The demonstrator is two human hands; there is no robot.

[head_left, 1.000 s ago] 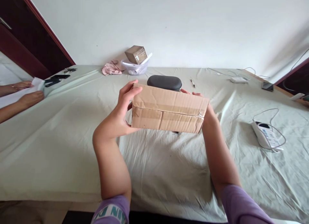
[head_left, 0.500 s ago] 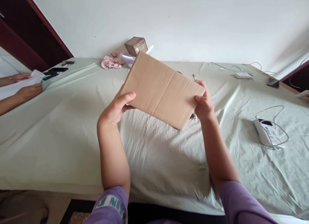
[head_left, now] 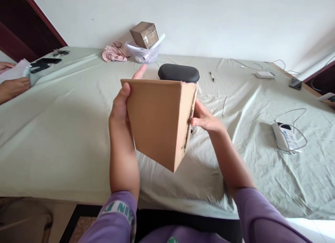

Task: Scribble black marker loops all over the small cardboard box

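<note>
A brown cardboard box [head_left: 157, 120] is held up above the cloth-covered surface, with one broad face and a narrow side towards me. My left hand [head_left: 121, 100] grips its left edge, thumb on the near face and a finger showing beyond the top edge. At the right, my right hand [head_left: 205, 117] holds the narrow side, where a rough, torn seam runs down; part of its fingers is hidden behind the box. Just past the box lies a black oval hard case [head_left: 178, 73]. A pen [head_left: 211, 76] rests to the right of that case.
Against the wall, a smaller taped box [head_left: 144, 35] sits on a clear plastic tub [head_left: 143, 54] beside a pink cloth [head_left: 115, 51]. On the right lies a white device with a cable [head_left: 286, 138]. Another person's hand [head_left: 15, 87] holds paper at far left.
The box has turned from a tilted flat face to show its narrow side and torn seam. My right hand has shifted left onto that side. The black case has come into sight.
</note>
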